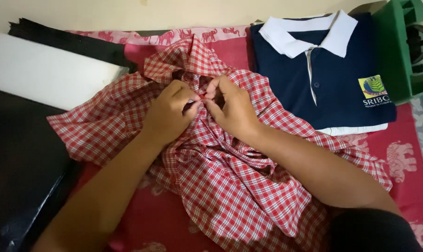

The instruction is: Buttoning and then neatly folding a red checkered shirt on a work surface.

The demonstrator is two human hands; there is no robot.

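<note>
Red-checked shirt (230,186) lay crumpled, unfolded | placket near collar pinched by left hand (167,114) and right hand (232,109), fingertips closed | navy polo (323,74) already folded

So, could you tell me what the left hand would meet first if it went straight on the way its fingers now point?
Most likely the right hand: the left hand points rightward at it, fingertips nearly touching over the red checked shirt. Depth is hard to judge.

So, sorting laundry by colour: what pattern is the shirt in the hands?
Red-and-white check, on the shirt; the head view shows it plainly.
</note>
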